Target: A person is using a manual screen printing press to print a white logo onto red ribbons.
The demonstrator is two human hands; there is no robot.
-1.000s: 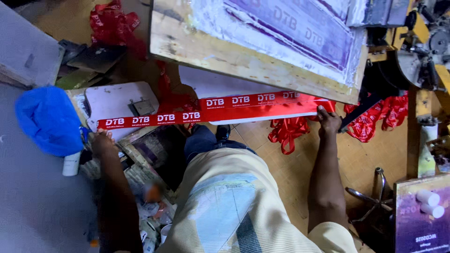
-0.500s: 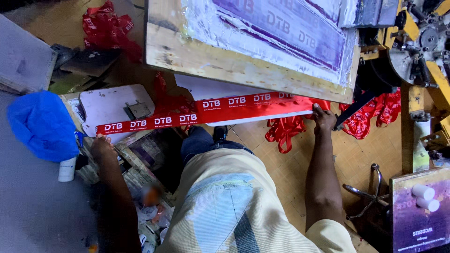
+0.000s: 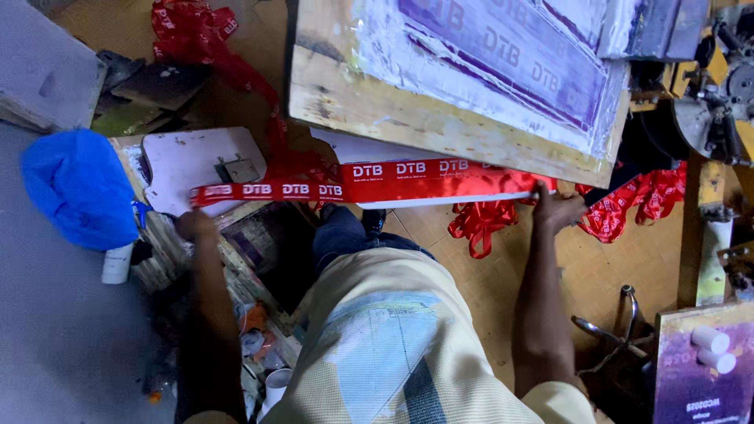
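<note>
A long red ribbon (image 3: 369, 182) with white printed letters is stretched flat between my two hands. My left hand (image 3: 195, 225) grips its left end beside a white board (image 3: 192, 157). My right hand (image 3: 559, 209) pinches its right end at the edge of a white base plate (image 3: 448, 201). Above the ribbon a wooden-framed printing screen (image 3: 440, 118) is tilted up, its purple mesh showing mirrored letters. Loose red ribbon (image 3: 479, 228) hangs in a heap under my right hand.
A blue cloth bundle (image 3: 78, 188) lies at the left on a grey surface. More red ribbon (image 3: 196, 31) trails at the top left and bunches up at the right (image 3: 644, 200). Metal machine parts (image 3: 715, 102) stand at the far right. Small pots and clutter (image 3: 259, 353) sit by my left arm.
The ribbon and both hands have shifted a little lower and to the right in view. The grip on both ends is unchanged.
</note>
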